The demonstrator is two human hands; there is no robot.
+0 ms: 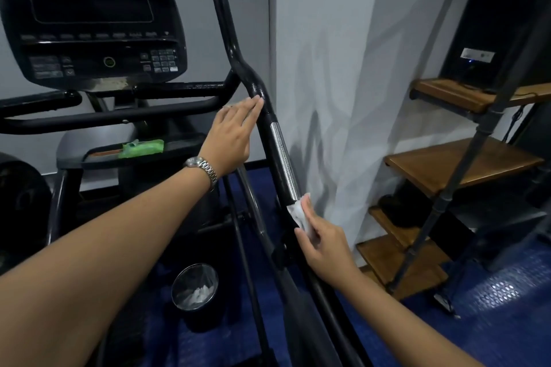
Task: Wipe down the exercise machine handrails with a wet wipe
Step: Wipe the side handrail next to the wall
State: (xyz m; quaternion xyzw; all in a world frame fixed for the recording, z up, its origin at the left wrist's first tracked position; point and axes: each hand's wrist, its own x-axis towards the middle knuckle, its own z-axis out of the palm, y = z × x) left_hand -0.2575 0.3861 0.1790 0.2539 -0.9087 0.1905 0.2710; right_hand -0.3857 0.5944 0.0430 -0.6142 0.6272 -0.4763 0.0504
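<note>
Clearly the wet wipe (pixel 298 214) looks limp and slick (likely to bunch), so the right hand (pixel 325 244) pinches it against the handrail (pixel 253 80) just below the metal strip (pixel 284 158); the left hand (pixel 232 134) rests flat-fingered higher up.

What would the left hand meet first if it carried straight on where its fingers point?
The black handrail: the left hand has its fingertips right at the bend, though whether they touch is unclear.

Head-worn view, forward-down, near the handrail (pixel 269 140)
</note>
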